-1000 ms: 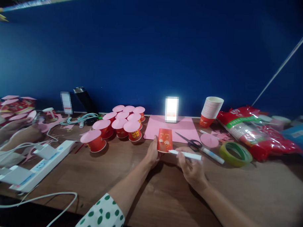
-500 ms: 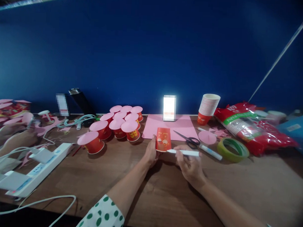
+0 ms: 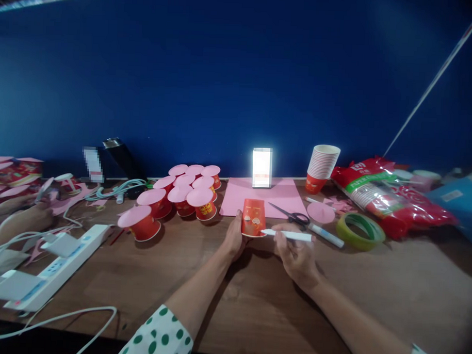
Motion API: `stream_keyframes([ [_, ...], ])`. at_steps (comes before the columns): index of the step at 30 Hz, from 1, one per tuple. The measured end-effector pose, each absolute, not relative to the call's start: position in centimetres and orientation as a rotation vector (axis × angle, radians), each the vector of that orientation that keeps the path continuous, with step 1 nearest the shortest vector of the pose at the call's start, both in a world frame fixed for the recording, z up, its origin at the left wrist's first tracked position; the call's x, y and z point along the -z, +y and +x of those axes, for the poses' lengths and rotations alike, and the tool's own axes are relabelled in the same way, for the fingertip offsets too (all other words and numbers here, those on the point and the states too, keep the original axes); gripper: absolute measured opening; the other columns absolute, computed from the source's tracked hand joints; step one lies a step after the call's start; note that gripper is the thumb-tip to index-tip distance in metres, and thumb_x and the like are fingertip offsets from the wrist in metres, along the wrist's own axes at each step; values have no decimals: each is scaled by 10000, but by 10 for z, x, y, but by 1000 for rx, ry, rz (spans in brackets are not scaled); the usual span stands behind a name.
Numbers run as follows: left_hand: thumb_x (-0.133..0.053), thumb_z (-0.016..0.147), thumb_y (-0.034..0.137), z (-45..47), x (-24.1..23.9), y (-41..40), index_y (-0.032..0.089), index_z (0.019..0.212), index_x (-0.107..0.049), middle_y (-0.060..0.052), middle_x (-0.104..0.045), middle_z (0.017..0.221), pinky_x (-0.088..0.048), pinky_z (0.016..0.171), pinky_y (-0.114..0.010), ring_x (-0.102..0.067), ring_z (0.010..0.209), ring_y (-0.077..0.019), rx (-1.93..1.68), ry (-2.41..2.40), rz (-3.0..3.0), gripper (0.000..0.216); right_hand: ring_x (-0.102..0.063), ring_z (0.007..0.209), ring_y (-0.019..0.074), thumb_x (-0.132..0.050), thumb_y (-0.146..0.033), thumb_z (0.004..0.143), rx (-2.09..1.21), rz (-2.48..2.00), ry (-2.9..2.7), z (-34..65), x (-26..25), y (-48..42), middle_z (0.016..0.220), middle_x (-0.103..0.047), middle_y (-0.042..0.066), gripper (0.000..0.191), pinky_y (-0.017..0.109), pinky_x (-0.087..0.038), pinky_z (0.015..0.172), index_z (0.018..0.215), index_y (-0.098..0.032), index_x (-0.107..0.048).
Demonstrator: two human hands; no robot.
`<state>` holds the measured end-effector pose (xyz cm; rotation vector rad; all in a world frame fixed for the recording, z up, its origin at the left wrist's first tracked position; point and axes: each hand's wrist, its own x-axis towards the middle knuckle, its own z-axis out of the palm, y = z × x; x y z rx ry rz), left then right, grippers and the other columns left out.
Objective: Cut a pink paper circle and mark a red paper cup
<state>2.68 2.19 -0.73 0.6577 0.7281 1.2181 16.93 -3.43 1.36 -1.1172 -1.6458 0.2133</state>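
Note:
My left hand is closed on a red paper cup with gold print, holding it upside down with its white rim low. A white pen, perhaps a glue pen or marker, is pinched in my right hand, its tip at the cup's lower right side. Beyond the cup lies a pink paper sheet. Black-handled scissors rest across the sheet's right edge. Close to them are a pink paper circle and a second white pen.
Left of my hands stand several upturned red cups topped with pink discs. At right are a tape roll, a cup stack and a red cup bag. A power strip lies near a co-worker's hands.
The view has shifted slightly. My hands hold the cup and pen in almost the same position. The co-worker's hands at the far left have moved a little.

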Motion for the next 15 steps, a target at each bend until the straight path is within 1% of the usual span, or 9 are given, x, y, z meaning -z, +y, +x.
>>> stream_keyframes([
  [8, -461, 826, 481, 26, 9, 24, 74, 910, -613, -124, -685, 856, -513, 750, -355, -653, 762, -216, -1232, 764, 617, 443, -592, 594, 147, -438, -236, 854, -259, -1127, -1649, 169, -13, -35, 670, -612, 30, 155, 264, -485, 599, 815, -170, -573],
  [15, -477, 808, 511, 25, 10, 24, 84, 895, -620, -115, -686, 814, -510, 730, -341, -651, 773, -219, -1225, 783, 591, 458, -595, 635, 157, -415, -227, 859, -221, -1132, -1700, 169, -15, -35, 689, -622, 41, 182, 276, -472, 612, 770, -179, -566],
])
